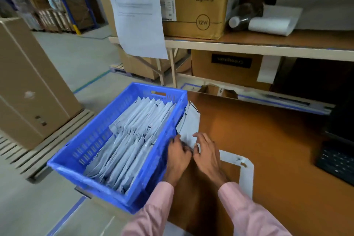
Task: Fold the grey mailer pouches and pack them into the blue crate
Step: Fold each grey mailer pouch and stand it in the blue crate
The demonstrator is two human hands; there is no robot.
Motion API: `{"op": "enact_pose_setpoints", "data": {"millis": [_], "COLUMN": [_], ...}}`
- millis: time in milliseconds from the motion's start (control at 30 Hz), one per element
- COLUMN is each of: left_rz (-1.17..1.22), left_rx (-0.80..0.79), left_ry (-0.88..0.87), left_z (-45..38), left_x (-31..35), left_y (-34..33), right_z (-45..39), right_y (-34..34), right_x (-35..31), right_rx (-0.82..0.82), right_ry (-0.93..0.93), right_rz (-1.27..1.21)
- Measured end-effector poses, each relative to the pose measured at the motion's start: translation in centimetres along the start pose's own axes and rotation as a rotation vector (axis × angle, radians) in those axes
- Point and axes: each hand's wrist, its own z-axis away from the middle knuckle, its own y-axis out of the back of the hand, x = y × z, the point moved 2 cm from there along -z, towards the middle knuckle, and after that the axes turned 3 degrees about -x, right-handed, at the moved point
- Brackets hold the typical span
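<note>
Both hands, left [179, 154] and right [206, 152], fingers curled, pinch the near end of one grey pouch [188, 126] lying on the brown table [268, 149] just beside the right wall of the single blue crate [80, 151], which holds two rows of upright folded pouches [134, 136], too many and too blurred to count.

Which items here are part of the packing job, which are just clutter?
Job: blue crate, folded pouches in it, loose pouches on the table under left hand and right hand.
Clutter: lighting box, hanging paper, keyboard.
</note>
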Motion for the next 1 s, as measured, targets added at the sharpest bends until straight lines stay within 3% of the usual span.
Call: {"op": "enact_pose_setpoints", "data": {"millis": [333,600,700,800,900,1000], "left_rz": [0.474,0.698,0.986,1.19,1.07,0.87], "left_rx": [0.173,0.078,0.021,-0.029,-0.076,-0.128], "left_ry": [0.442,0.497,0.457,0.513,0.594,0.593], "left_z": [-5.1,-8.6,-3.2,0.9,3.3,4.4], "left_x": [-1.7,-8.8,-2.8,-1.5,-2.8,-4.5], "left_y": [-4.0,-10.9,-7.0,-5.6,-5.4,-5.1], "right_z": [-1.4,1.2,2.2,4.3,6.9,9.1], "right_y": [-2.2,-1.8,-1.3,-0.8,-0.3,-0.4], "right_x": [2.2,4.4,5.3,6.2,6.5,6.6], "right_rx": [-0.213,-0.242,-0.178,-0.096,-0.039,-0.085], "right_ry": [-0.071,-0.125,-0.115,-0.087,-0.04,-0.001], "right_rz": [0.073,0.076,0.077,0.126,0.155,0.233]}}
